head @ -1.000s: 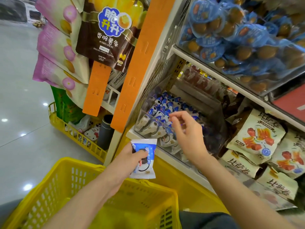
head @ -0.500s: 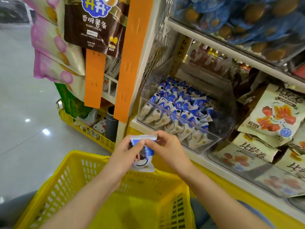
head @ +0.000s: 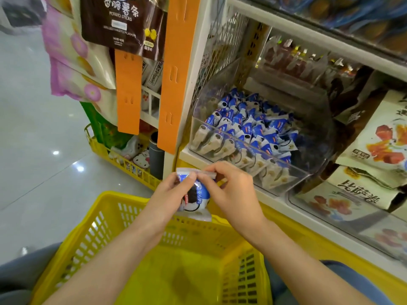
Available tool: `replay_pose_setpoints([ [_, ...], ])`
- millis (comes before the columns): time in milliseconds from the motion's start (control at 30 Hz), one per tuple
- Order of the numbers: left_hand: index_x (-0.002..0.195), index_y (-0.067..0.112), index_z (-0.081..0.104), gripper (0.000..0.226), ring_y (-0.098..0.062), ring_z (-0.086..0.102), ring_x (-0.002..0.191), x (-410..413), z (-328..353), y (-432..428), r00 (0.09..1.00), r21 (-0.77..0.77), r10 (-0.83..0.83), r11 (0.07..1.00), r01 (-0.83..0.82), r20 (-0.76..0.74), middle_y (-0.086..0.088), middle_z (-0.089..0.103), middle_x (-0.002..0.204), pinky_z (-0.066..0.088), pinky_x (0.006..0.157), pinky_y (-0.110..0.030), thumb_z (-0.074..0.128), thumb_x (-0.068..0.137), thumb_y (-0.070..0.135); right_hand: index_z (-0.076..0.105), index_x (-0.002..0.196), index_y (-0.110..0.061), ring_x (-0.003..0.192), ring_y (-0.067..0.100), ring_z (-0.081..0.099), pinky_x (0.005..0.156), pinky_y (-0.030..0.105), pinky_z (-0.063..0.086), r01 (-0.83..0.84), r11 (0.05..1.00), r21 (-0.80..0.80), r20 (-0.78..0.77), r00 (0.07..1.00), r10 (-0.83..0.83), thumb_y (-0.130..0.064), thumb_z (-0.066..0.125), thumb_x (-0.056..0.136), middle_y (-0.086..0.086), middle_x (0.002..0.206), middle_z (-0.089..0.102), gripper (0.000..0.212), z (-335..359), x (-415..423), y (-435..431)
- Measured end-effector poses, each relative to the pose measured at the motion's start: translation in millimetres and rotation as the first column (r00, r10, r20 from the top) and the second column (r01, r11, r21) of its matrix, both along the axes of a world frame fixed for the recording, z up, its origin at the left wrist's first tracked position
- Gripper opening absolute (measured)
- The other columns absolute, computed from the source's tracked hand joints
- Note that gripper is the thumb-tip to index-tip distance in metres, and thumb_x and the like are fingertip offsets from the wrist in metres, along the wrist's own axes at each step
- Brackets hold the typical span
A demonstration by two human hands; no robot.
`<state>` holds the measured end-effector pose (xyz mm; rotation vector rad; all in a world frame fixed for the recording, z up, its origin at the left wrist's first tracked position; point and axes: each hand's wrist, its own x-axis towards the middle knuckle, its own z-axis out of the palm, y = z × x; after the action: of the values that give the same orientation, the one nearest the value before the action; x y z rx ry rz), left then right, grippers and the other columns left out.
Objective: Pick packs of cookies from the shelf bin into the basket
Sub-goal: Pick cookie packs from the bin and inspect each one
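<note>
Head view: left hand (head: 170, 192) and right hand (head: 231, 190) both pinch cookie pack (head: 195, 198), fingers clamped on its top seal, above far rim of yellow basket (head: 105, 219). Clear shelf bin (head: 308, 172) behind, holding more packs.

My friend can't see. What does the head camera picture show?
The left hand and right hand hold one blue-and-white cookie pack above a yellow basket's far rim. Behind it, a clear shelf bin holds many more packs.
</note>
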<state>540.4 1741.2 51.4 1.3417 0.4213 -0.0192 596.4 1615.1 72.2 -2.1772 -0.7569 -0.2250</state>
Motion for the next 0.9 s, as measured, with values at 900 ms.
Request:
replay_pose_setpoints([
  [900, 0.074, 0.03, 0.062, 0.019, 0.005, 0.059, 0.063, -7, 6, 10, 0.97, 0.474, 0.099, 0.858, -0.197, 0.224, 0.008, 0.066, 0.072, 0.045, 0.052, -0.009, 0.061, 0.087, 0.016, 0.062, 0.085, -0.014, 0.076, 0.017, 0.064, 0.069, 0.038, 0.053, -0.079, 0.993, 0.083, -0.358, 0.928, 0.103, -0.025, 0.057, 0.09, 0.002, 0.078, 0.068, 0.012, -4, -2, 4],
])
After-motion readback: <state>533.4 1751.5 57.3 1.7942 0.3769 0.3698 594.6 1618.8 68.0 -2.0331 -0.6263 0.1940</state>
